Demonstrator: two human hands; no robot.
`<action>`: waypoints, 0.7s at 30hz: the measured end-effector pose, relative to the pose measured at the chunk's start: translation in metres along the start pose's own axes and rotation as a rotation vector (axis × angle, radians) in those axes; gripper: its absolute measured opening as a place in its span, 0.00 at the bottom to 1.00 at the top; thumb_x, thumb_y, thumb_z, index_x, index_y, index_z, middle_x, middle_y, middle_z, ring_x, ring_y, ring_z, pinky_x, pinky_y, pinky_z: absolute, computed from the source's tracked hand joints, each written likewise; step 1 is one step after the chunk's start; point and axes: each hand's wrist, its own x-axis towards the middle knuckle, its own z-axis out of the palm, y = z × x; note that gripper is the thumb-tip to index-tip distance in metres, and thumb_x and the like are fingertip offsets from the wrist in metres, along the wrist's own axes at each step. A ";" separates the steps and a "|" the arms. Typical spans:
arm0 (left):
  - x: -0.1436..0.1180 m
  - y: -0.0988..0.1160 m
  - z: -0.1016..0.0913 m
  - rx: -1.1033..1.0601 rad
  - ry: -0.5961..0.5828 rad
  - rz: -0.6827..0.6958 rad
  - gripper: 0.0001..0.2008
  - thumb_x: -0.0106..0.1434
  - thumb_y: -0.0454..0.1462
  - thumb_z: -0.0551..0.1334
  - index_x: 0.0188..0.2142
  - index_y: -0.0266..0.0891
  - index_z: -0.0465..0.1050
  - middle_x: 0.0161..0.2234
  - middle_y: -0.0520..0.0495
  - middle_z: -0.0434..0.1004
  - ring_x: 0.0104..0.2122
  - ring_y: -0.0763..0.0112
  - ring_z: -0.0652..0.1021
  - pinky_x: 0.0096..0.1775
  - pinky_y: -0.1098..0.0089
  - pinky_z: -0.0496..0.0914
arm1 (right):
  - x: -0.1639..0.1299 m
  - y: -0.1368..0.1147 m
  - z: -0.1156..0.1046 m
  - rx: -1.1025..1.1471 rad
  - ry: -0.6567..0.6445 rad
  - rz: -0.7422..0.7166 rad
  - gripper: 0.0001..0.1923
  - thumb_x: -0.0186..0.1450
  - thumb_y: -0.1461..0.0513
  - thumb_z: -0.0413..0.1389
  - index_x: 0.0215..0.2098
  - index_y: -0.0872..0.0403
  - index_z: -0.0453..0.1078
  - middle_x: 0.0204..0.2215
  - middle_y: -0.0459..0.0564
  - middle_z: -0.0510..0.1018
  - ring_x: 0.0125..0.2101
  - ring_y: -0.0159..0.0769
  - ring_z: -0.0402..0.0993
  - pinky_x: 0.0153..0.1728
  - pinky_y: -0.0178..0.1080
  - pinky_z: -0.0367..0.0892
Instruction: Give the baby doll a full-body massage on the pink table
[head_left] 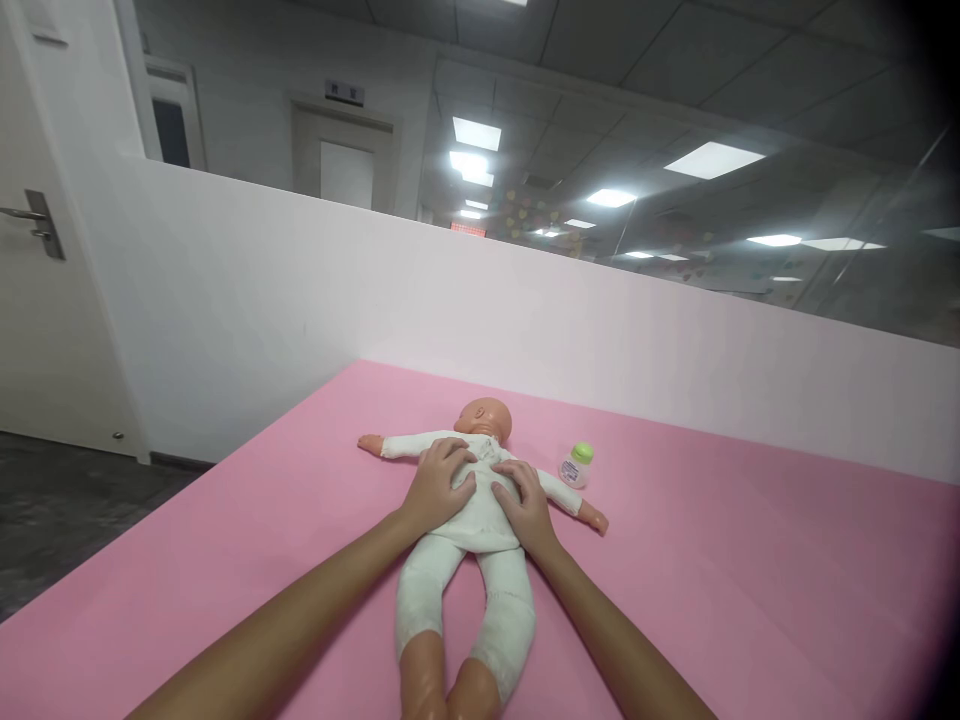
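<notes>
On pink padded mat (750, 600): plastic baby doll in white cloth romper (480, 520), face up. My left hand (439, 487) and right hand (527, 503) lie flat on chest, fingers spread, nothing pinched. Guessing light, soft body, hard head; I'd lift under torso. 1 small green-capped bottle (576, 466) just beside doll's arm.

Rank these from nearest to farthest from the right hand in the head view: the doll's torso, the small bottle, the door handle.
1. The doll's torso: directly under the right hand, whose fingers rest on it.
2. The small bottle with a green cap: on the pink surface, just beyond the hand, to its right.
3. The door handle: far off at the left edge, on the white door.
</notes>
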 end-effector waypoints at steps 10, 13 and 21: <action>0.000 0.000 0.000 -0.005 -0.005 -0.002 0.10 0.64 0.34 0.62 0.45 0.45 0.75 0.52 0.46 0.73 0.56 0.56 0.71 0.59 0.50 0.64 | 0.001 -0.001 0.000 -0.005 -0.008 0.015 0.10 0.66 0.59 0.59 0.46 0.47 0.76 0.44 0.51 0.78 0.50 0.48 0.72 0.56 0.53 0.66; 0.000 0.001 0.000 -0.016 0.001 -0.005 0.09 0.63 0.34 0.62 0.43 0.44 0.74 0.51 0.46 0.73 0.55 0.56 0.71 0.59 0.50 0.64 | 0.000 -0.002 0.000 -0.001 -0.010 0.029 0.10 0.66 0.59 0.59 0.46 0.48 0.76 0.43 0.51 0.77 0.50 0.48 0.72 0.56 0.53 0.67; 0.001 0.002 0.001 -0.031 0.012 -0.005 0.11 0.62 0.33 0.62 0.45 0.45 0.72 0.50 0.47 0.74 0.54 0.57 0.72 0.58 0.52 0.64 | -0.001 -0.004 0.001 0.034 0.006 0.021 0.16 0.66 0.59 0.58 0.53 0.47 0.75 0.51 0.54 0.74 0.57 0.50 0.69 0.61 0.56 0.64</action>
